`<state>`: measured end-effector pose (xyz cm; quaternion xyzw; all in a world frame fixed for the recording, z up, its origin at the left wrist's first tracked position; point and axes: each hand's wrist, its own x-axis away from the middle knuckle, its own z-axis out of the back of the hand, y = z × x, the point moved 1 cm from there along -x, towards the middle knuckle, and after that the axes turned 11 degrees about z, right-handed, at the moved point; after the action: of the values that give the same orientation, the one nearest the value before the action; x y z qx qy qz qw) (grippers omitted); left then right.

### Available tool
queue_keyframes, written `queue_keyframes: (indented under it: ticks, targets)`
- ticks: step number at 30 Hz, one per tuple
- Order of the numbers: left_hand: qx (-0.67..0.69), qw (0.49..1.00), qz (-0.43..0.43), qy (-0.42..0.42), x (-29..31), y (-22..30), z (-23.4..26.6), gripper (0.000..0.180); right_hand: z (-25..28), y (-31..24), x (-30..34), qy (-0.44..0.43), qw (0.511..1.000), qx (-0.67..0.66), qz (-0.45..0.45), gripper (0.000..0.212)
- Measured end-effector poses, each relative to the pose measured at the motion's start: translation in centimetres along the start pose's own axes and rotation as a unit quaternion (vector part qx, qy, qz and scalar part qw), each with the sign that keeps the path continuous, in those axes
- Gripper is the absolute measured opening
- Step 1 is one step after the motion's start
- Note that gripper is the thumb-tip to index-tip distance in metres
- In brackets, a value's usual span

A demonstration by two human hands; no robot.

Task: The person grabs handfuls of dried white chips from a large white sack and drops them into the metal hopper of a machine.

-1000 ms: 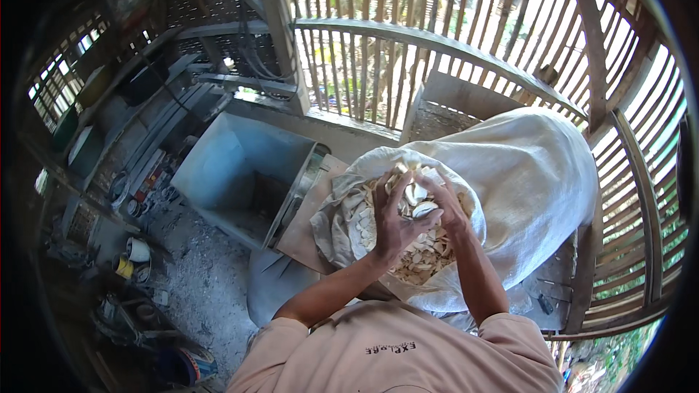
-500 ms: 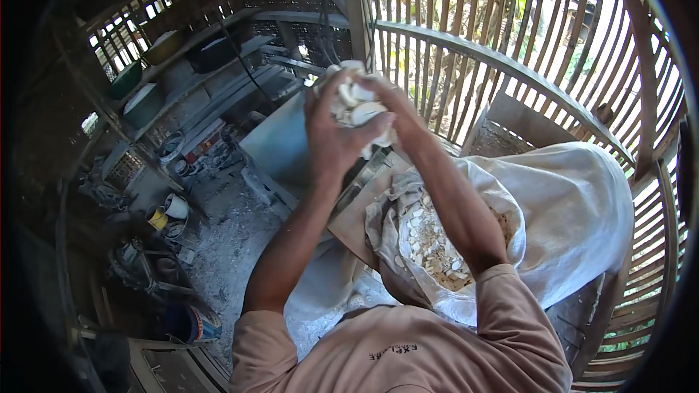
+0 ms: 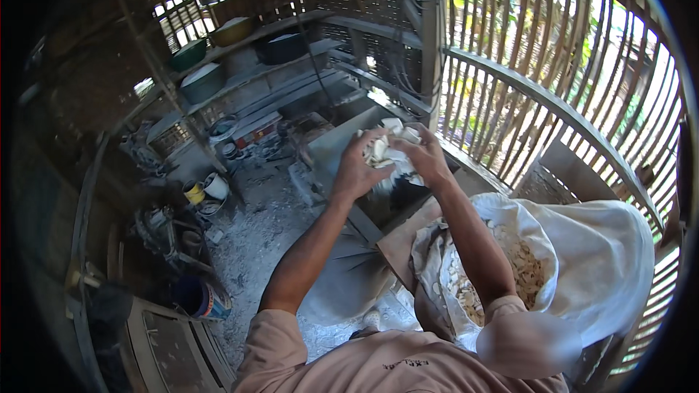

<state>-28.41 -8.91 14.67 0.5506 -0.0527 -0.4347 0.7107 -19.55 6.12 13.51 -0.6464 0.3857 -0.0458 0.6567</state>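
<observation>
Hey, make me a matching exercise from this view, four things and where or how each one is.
Things:
1. Handful of pale chips
2. White sack
3. Blue bucket
4. Yellowish basin

Places or states:
A. On a shelf
B. Between left hand and right hand
C. Gaping, with chips inside
D. Lower left of the picture

Pairs: 1-B, 2-C, 3-D, 4-A
</observation>
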Motion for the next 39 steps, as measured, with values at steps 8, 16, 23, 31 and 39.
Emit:
queue_keyframes:
  ticks: [8, 16, 23, 31, 39]
  targets:
    - [-0.063, 0.997, 0.051, -0.013, 0.9, 0.8, 0.4, 0.059, 0.5, 1.3, 0.3, 0.029, 0.983, 0.163, 0.08, 0.036]
    - [-0.125, 0.988, 0.085, -0.018, 0.6, -1.0, 0.2, 0.051, 0.0, 0.2, 0.8, 0.041, 0.983, 0.149, 0.095, 0.033]
    - [-0.095, 0.993, 0.068, 0.012, 0.4, -2.2, 1.0, 0.043, -1.3, -1.5, 1.5, 0.022, 0.967, 0.199, 0.16, 0.034]
    - [-0.005, 0.996, 0.086, 0.02, 0.4, -1.7, 0.6, 0.038, -1.9, -3.4, 2.1, 0.018, 0.945, 0.299, 0.13, 0.034]
    - [-0.023, 0.989, 0.146, 0.013, -0.1, -2.0, 0.4, 0.03, -1.5, -2.0, 1.5, 0.014, 0.924, 0.307, 0.229, 0.029]
